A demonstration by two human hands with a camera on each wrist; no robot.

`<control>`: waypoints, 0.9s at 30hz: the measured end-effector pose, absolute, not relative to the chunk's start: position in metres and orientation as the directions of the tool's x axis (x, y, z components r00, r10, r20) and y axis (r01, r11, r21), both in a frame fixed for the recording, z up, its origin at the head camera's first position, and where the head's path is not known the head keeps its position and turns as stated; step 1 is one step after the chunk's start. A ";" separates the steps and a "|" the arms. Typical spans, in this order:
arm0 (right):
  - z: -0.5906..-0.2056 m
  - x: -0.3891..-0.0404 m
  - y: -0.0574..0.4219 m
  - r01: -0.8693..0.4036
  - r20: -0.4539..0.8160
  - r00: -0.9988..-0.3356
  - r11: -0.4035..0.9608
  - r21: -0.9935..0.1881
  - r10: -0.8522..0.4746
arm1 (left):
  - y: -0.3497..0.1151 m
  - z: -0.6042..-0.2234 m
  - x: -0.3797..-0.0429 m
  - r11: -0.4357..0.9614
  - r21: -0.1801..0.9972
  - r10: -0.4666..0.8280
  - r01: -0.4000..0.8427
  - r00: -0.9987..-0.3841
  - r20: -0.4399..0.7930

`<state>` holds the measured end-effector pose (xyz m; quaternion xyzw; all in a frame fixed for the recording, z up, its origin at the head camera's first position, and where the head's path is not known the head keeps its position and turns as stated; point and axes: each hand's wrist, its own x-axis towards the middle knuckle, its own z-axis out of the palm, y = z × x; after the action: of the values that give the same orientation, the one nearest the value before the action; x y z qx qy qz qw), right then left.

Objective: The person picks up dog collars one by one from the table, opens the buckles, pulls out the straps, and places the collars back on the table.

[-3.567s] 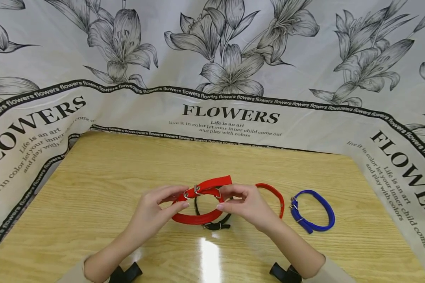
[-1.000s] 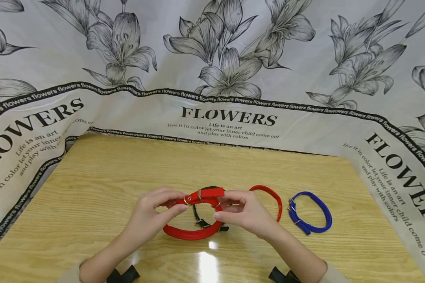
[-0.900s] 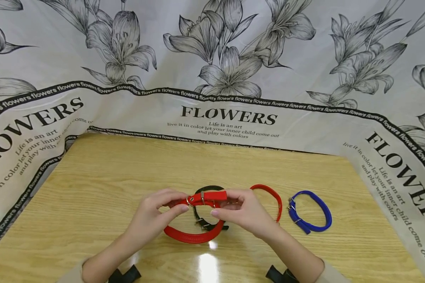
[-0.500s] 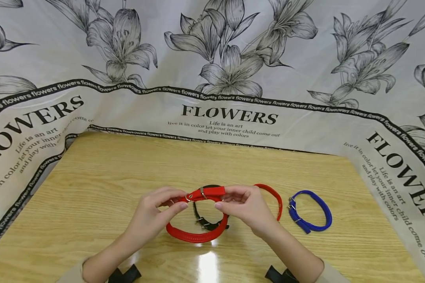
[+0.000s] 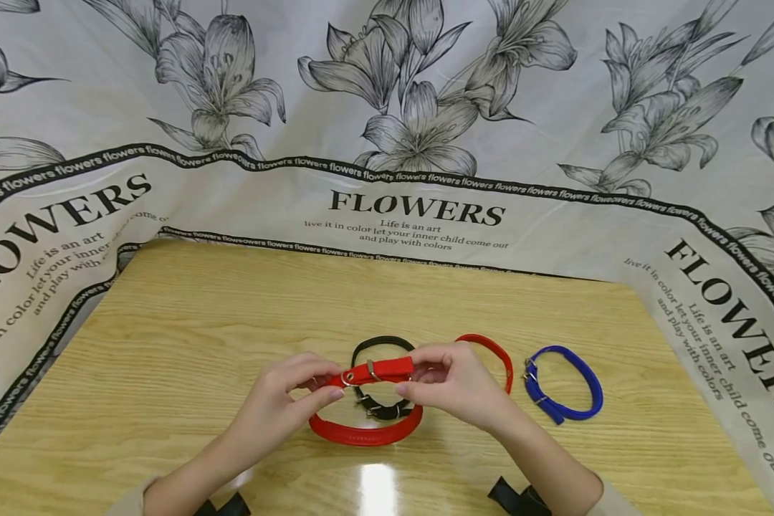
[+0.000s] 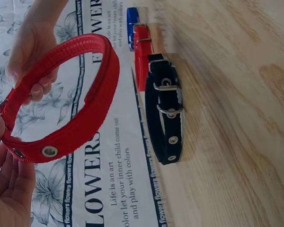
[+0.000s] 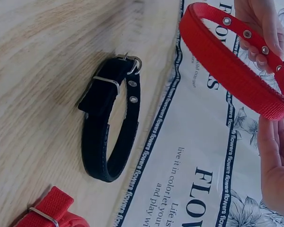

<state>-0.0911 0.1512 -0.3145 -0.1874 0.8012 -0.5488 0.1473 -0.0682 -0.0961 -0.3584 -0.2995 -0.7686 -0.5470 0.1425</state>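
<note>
Both hands hold a red buckled pet collar point(image 5: 365, 434) up over the table, its loop hanging down toward the person. My left hand point(image 5: 277, 394) pinches the band beside the metal ring and an eyelet. At the strap's free end, my right hand point(image 5: 461, 383) grips between thumb and fingers. The strap runs through a metal buckle point(image 5: 372, 370) between the two hands. More metal eyelets show along the band in the right wrist view. Behind the held collar, a black collar point(image 7: 97, 142) stands on the table, partly covered in the head view.
A second red collar point(image 5: 499, 352) rests right of the black one, partly hidden by the right hand. Farther right lies a blue collar point(image 5: 592, 383). A floral printed sheet point(image 5: 419, 222) hangs along the back and sides of the wooden table point(image 5: 245, 294).
The held red collar has tipped so its loop hangs lower. Its strap end, raised at an angle earlier, now lies flatter and lower between the hands. The other collars stay put.
</note>
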 end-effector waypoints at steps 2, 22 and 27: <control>-0.316 -0.091 0.151 -0.163 -0.007 -0.879 0.315 -0.935 -0.477 | -0.096 -0.357 -0.068 0.199 0.776 0.306 0.599 -0.790 0.531; -0.316 -0.086 0.155 -0.237 0.124 -0.866 0.180 -0.955 -0.484 | -0.090 -0.352 -0.068 0.145 0.849 0.306 0.508 -0.839 0.450; -0.319 -0.087 0.155 -0.209 0.088 -0.873 0.203 -0.957 -0.480 | -0.088 -0.353 -0.068 0.139 0.826 0.302 0.547 -0.817 0.490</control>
<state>-0.0866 0.1553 -0.3186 -0.2245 0.7671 -0.5898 0.1150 -0.0682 -0.0885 -0.3526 -0.2839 -0.7476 -0.5914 0.1033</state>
